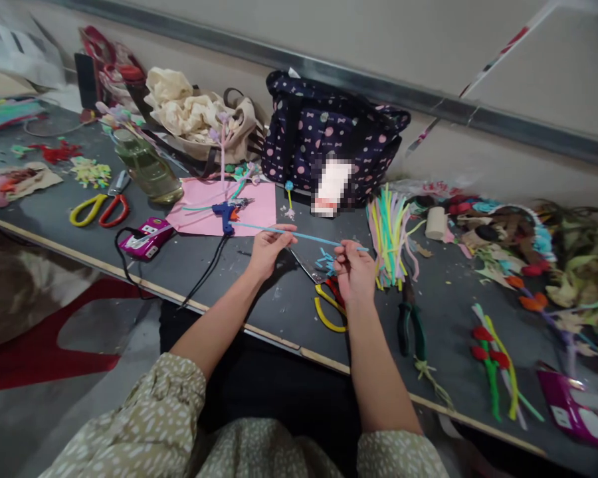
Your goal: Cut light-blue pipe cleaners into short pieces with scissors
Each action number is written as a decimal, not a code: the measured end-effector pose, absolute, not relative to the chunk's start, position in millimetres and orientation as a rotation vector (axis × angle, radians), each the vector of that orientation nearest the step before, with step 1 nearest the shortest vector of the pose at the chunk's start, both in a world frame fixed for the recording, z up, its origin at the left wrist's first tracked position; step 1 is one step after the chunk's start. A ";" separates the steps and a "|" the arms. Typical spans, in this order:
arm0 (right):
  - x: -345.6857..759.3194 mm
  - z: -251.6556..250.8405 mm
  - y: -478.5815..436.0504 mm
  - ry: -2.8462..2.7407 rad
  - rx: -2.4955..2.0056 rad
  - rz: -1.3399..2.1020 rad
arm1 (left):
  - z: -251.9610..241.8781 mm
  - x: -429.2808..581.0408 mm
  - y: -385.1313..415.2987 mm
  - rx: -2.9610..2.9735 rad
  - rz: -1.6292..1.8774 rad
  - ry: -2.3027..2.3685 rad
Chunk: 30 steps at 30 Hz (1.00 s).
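Stretched between my two hands is a light blue pipe cleaner (315, 237). My left hand (272, 247) pinches it near the middle, and its left end reaches toward a blue glue gun (224, 216). Toward the other end, my right hand (353, 265) grips it with the fingers closed. Below the right hand lie scissors with yellow and red handles (329, 315), partly covered by that hand. Short cut blue pieces (325, 261) are scattered between the hands. The glue gun rests on a pink sheet (259, 206) with its black cord running to the table edge.
A bundle of pastel pipe cleaners (389, 232) and green-handled pliers (411, 325) lie right. Behind stand a dark patterned bag (333, 126) and a green bottle (147, 166). At left are a purple box (147, 239) and other scissors (102, 206). Craft scraps (503, 232) crowd the far right.
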State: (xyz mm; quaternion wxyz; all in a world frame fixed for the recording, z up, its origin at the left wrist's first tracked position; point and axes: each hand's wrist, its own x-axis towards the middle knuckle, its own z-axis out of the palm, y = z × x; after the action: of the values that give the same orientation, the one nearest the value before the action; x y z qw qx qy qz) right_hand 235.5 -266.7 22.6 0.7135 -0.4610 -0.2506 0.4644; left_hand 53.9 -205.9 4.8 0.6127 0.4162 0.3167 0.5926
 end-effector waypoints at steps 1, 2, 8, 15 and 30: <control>231.8 21.9 -267.4 -0.586 -1.029 1.042 | 4.8 55.8 -208.3 0.988 1.332 0.712; 229.8 21.0 -267.8 -0.633 -1.043 1.051 | 4.5 57.1 -209.8 1.006 1.311 0.698; 264.4 12.0 -265.4 -1.110 -1.401 0.593 | 2.2 52.8 -200.2 0.815 1.400 0.681; 272.0 12.8 -252.2 -1.930 -1.764 0.165 | 3.3 50.4 -196.4 0.721 1.404 0.624; 264.3 19.8 -283.0 -2.181 -1.673 0.165 | 1.4 47.4 -194.8 0.596 1.384 0.616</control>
State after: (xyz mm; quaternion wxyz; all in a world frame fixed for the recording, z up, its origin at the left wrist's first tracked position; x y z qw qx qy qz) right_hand 264.3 -283.0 19.8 0.1928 -0.5963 -0.7771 0.0587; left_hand 47.4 -194.8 1.4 0.6867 0.2662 0.2752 0.6180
